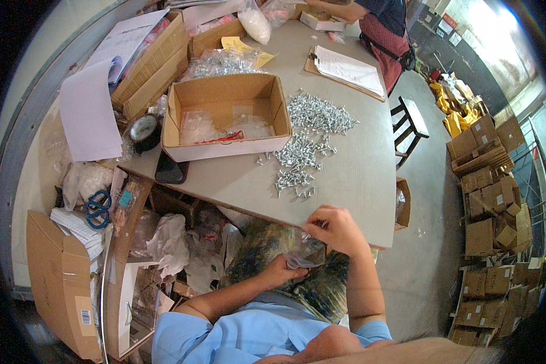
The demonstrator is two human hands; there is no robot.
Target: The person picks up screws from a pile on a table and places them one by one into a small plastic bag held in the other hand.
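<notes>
A small clear plastic bag (306, 253) is held below the table's front edge, in front of my body. My left hand (279, 272) grips its lower part, thumb and fingers closed on the plastic. Just above the bag's upper end is my right hand (340, 230), its fingers bent together in a pinch; what lies between the fingertips is too small to make out. Loose silver screws (300, 148) lie in a long heap on the table, beyond my right hand. Left of the heap stands an open cardboard box (227, 142) with clear bags (197, 126) and a red item inside.
Around the grey table (352, 176) are a clipboard with paper (349, 70), a dark phone (171, 168), a tape roll (144, 128) and bagged hardware (221, 62). Blue-handled scissors (97, 209) lie left. Another person (385, 42) works at the far end. A black stool (411, 124) and stacked cartons (491, 200) stand right.
</notes>
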